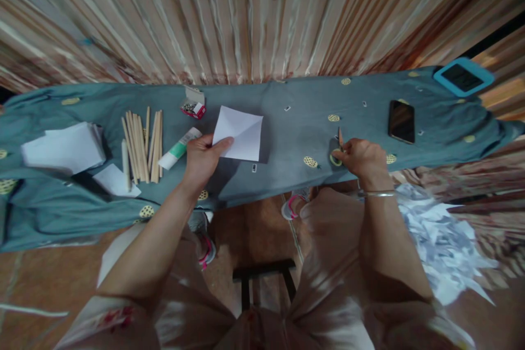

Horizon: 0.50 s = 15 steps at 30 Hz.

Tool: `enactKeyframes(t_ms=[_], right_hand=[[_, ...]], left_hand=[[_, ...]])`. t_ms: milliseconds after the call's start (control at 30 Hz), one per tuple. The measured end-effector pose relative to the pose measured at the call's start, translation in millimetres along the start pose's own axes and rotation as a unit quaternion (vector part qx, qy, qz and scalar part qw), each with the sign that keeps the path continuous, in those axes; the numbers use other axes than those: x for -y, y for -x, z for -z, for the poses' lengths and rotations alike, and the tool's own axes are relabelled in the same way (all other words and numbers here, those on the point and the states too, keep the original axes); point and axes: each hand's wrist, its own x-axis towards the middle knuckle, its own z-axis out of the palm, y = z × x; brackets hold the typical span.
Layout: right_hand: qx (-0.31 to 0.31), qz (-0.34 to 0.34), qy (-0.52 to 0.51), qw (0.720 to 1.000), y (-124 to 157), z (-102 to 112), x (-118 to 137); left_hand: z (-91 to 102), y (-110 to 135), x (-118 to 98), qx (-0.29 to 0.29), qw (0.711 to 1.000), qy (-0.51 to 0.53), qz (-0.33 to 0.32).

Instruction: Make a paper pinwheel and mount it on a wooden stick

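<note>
My left hand (204, 157) pinches the near corner of a folded white paper square (240, 132), holding it just above the teal cloth-covered table (287, 136). My right hand (361, 157) is closed round a pair of scissors (338, 147) whose yellow handle and thin blade tip show at its left side. The scissors rest low against the cloth, well right of the paper.
Left of my left hand lie a white-and-green glue tube (179, 149), a bundle of wooden sticks (141, 145), a white paper stack (63, 147) and a small open box of staples (193, 106). A black phone (401, 121) and a blue-framed tablet (463, 76) sit at the right. Paper scraps (438, 240) cover the floor.
</note>
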Motion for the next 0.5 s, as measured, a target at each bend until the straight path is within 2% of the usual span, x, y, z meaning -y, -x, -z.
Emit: enactKeyframes(t_ms=[367, 433, 500], right_hand=[[0.019, -0.023, -0.007, 1.0, -2.1, -6.6, -8.7], [0.02, -0.03, -0.06, 0.998, -3.3, -2.8, -0.5], [0.021, -0.038, -0.19, 0.981, -3.6, 4.4, 18.5]], left_hand=[[6.3, -12.8, 0.4, -0.018, 0.999, 0.029, -0.022], [5.6, -15.2, 0.4, -0.016, 0.999, 0.029, -0.019], [4.6, -17.6, 1.1, -0.016, 0.999, 0.033, -0.017]])
